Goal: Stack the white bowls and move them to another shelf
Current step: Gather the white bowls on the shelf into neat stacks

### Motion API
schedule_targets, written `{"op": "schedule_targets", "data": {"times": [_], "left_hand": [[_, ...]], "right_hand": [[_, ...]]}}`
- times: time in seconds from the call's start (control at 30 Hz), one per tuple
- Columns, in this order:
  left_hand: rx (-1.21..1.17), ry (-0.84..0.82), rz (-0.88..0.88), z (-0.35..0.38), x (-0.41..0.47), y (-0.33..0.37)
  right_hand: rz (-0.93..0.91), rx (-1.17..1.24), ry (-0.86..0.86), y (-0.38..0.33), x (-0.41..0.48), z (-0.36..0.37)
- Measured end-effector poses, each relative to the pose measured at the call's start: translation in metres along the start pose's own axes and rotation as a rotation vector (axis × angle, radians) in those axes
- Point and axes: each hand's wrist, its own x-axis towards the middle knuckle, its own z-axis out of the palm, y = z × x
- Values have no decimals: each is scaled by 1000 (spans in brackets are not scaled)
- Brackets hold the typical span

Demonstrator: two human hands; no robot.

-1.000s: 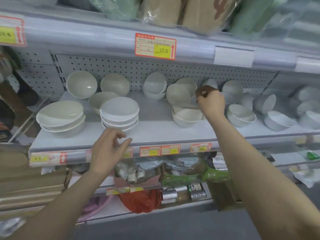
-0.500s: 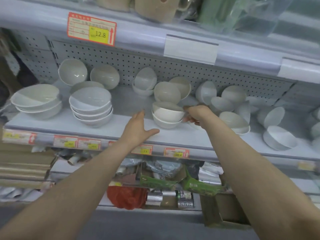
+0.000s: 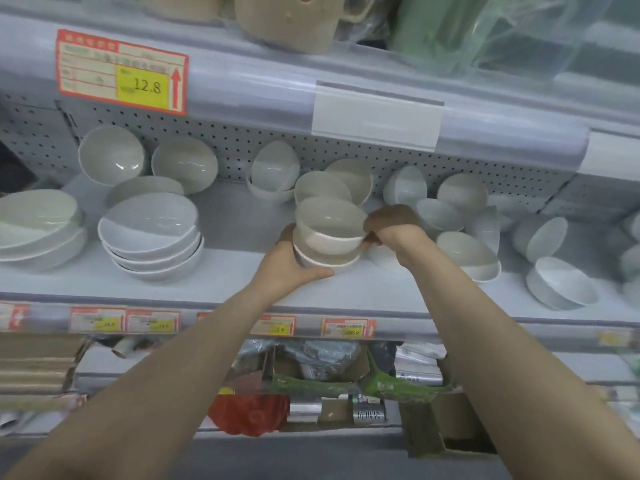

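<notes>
Left hand [image 3: 287, 265], right hand [image 3: 394, 226] bare; forearms [image 3: 485, 341] bare, unsleeved.

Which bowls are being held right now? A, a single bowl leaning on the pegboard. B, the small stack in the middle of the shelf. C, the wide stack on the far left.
B: the left grip cups the small stack from its left, the right grip holds its right rim.

Grey shop shelving [image 3: 242, 233] — pegboard back [image 3: 225, 147], red price tags [image 3: 121, 72]
</notes>
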Motion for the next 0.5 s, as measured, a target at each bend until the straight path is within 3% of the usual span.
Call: {"op": "schedule_targets", "data": {"times": [0.13, 0.33, 0.5], "left_hand": [[-2, 10, -9, 2, -1, 0], [13, 78, -48, 7, -8, 10], [20, 176, -125, 17, -21, 14]], "right_hand": [[-92, -60, 38, 1, 2, -10], [-228, -326, -71, 5, 4, -7], [-258, -279, -121, 24, 21, 0]]}}
